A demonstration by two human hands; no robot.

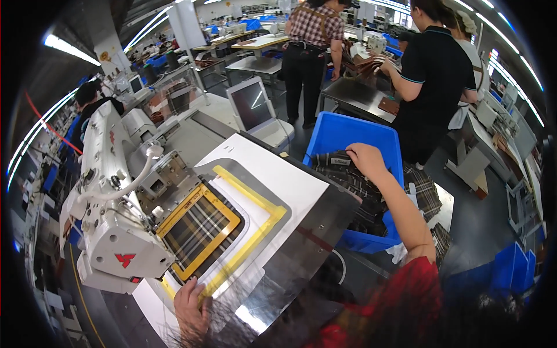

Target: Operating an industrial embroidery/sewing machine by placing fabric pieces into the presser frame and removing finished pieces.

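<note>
At the far end of the heap in a blue bin [384, 129], my right hand [366, 160] has its fingers curled down onto dark plaid fabric [348, 175] beside a pale label. My left hand [192, 308] lies with fingers stretched out on the work plate, by the near corner of a yellow clamp frame [232, 221]. Inside that frame a plaid fabric piece [196, 234] is held flat under the head of a white sewing machine [125, 246]. Around it lies a white template sheet with yellow tape [262, 227].
A grey metal table edge [319, 229] runs between the machine and the bin. More plaid fabric [426, 194] lies right of the bin. A tablet-like screen [250, 103] stands behind the table. Several people work beyond, one holding brown pieces [366, 65] over a metal table.
</note>
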